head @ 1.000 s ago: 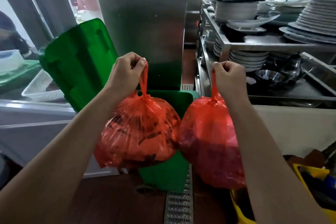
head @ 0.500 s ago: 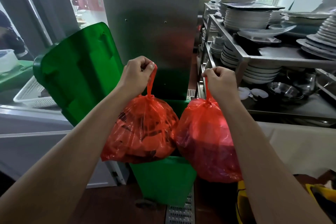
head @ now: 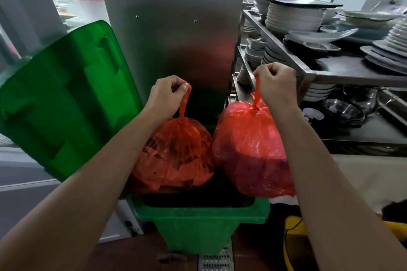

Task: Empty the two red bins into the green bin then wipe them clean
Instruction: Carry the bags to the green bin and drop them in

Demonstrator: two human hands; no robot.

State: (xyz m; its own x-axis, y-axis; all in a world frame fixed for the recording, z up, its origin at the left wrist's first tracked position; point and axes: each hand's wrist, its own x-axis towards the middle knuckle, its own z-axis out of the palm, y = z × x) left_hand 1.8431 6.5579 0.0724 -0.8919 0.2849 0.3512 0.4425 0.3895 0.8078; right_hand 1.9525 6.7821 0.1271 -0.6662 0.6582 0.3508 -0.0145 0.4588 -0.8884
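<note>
We see two tied red bags hanging side by side over the open mouth of the green bin [head: 198, 215], their long axes running straight down from knotted necks at the top to rounded bottoms below. The left bag [head: 176, 156] hangs lower, its underside at or just inside the bin's opening near the left edge; we cannot tell whether it rests on anything inside. The right bag [head: 248, 149] hangs higher and reaches out past the bin's right edge, and the two bags touch along their inner sides. Our left hand [head: 167, 97] has its fingers curled tight around the twisted handle of the left bag, and our right hand [head: 275, 83] pinches the handle of the right bag in a closed fist, both handles pulled taut and upright. The bin's lid [head: 66, 99] stands swung open to the left, tilted back. Behind the bin rises a steel panel [head: 176, 28]. To the right a steel rack [head: 326, 75] carries stacks of white plates [head: 293, 17] on its upper shelf, with a metal bowl [head: 343, 110] on the shelf below. A yellow object [head: 293, 242] sits at the lower right near the bin, and a metal floor grate [head: 215, 262] lies just in front of the bin's base.
</note>
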